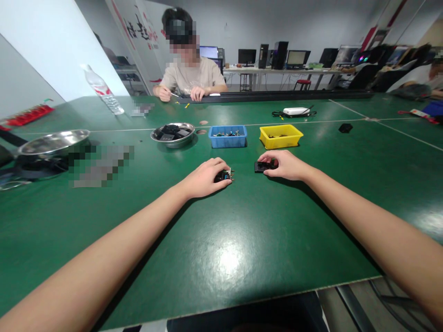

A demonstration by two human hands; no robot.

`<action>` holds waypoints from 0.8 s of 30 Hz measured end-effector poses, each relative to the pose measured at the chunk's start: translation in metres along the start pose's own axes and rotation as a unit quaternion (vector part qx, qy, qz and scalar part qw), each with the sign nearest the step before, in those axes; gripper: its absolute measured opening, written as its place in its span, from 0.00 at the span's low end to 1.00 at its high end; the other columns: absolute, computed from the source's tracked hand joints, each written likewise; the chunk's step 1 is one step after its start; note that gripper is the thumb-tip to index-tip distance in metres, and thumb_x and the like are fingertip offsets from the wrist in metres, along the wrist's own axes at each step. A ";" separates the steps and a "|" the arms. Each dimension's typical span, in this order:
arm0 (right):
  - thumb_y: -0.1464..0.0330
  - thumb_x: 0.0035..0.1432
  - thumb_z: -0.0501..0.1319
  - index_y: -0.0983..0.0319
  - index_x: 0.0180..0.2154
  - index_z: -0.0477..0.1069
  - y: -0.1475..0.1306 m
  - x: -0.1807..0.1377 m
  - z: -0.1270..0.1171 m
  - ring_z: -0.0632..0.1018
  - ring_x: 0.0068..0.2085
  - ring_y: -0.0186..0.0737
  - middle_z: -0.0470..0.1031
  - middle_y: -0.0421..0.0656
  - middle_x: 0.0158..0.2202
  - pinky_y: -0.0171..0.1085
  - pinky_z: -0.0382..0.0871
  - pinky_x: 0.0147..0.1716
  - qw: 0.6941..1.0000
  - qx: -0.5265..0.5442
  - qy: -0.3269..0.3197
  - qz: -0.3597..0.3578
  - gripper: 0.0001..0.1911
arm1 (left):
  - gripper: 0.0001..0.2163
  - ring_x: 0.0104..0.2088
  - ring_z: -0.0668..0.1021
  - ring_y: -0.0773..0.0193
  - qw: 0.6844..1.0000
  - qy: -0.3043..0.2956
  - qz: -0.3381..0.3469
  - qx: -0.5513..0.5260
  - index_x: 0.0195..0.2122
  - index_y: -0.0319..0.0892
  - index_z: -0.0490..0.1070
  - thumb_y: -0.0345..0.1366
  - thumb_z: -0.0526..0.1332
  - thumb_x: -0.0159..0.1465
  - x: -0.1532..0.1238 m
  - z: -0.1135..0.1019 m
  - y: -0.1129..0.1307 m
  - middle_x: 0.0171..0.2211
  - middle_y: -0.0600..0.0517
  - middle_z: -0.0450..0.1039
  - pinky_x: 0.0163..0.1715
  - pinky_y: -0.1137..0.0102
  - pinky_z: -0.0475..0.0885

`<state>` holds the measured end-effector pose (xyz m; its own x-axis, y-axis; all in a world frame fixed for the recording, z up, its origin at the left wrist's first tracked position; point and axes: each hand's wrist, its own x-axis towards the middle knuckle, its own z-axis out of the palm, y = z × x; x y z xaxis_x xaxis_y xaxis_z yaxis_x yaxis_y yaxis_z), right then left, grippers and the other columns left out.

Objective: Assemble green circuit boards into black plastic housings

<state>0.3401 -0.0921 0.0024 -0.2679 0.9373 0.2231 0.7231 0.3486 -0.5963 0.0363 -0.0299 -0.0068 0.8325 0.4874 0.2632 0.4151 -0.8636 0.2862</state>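
Glossy green surface (207,244), glare spot near its middle; monitors (247,56) and a pale wall (228,27) stand behind, with a person (195,76) seated across. Left hand (206,179) is wrapped over a board (227,175), a small electronic piece with dark and blue parts; its metal prongs point right. Right hand (287,166) pinches a shell (260,167) by its right end: black, apparently plastic, box-shaped, with a hollow face.

Governing relation: the hands are apart, and the shell lies to the right of the board and slightly farther forward, a bare strip of surface between. Its long axis runs roughly left to right, so the free end faces the prongs. Whether either piece rests on the surface cannot be told.

Beyond the board sits a blue bin (227,141), plastic, rectangular, holding small metallic bits. Beyond the shell, a yellow bin (282,142) of similar shape, contents dark and too small to identify. Farther left, a round bowl (176,143) of polished metal contains black, angular parts (173,131). Left hand is the nearer to bowl and blue bin; right hand, to the yellow.
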 end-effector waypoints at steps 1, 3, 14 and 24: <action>0.70 0.47 0.69 0.61 0.44 0.80 0.001 0.000 0.001 0.79 0.41 0.43 0.82 0.45 0.40 0.40 0.73 0.43 1.000 0.009 0.011 -0.001 0.18 | 0.14 0.50 0.77 0.50 1.000 0.001 0.000 0.001 0.46 0.43 0.72 0.48 0.58 0.69 0.000 0.000 0.000 0.47 0.44 0.74 0.55 0.54 0.73; 0.71 0.48 0.67 0.61 0.43 0.80 0.003 0.001 0.002 0.80 0.42 0.43 0.83 0.45 0.41 0.40 0.74 0.44 0.998 0.038 0.043 0.001 0.17 | 0.14 0.50 0.77 0.51 1.000 0.003 0.000 0.002 0.46 0.43 0.72 0.48 0.58 0.69 0.000 0.000 0.000 0.47 0.44 0.74 0.55 0.55 0.73; 0.76 0.54 0.62 0.64 0.36 0.77 -0.001 0.011 -0.002 0.72 0.20 0.30 0.73 0.39 0.26 0.30 0.61 0.18 0.918 0.320 0.131 0.193 0.07 | 0.14 0.49 0.77 0.50 1.000 -0.002 -0.004 0.000 0.45 0.42 0.72 0.47 0.58 0.69 0.000 0.000 0.001 0.47 0.43 0.74 0.54 0.54 0.73; 0.75 0.61 0.64 0.65 0.39 0.79 -0.006 0.008 0.007 0.76 0.20 0.32 0.80 0.46 0.31 0.29 0.61 0.15 0.940 0.242 0.075 0.228 0.05 | 0.14 0.50 0.77 0.50 1.000 -0.003 -0.002 0.001 0.46 0.42 0.72 0.47 0.58 0.69 0.000 -0.001 0.000 0.47 0.43 0.74 0.55 0.54 0.73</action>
<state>0.3285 -0.0868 0.0024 0.1196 0.9912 -0.0563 0.3564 -0.0958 -0.9294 0.0362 -0.0301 -0.0062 0.8332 0.4902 0.2560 0.4193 -0.8618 0.2855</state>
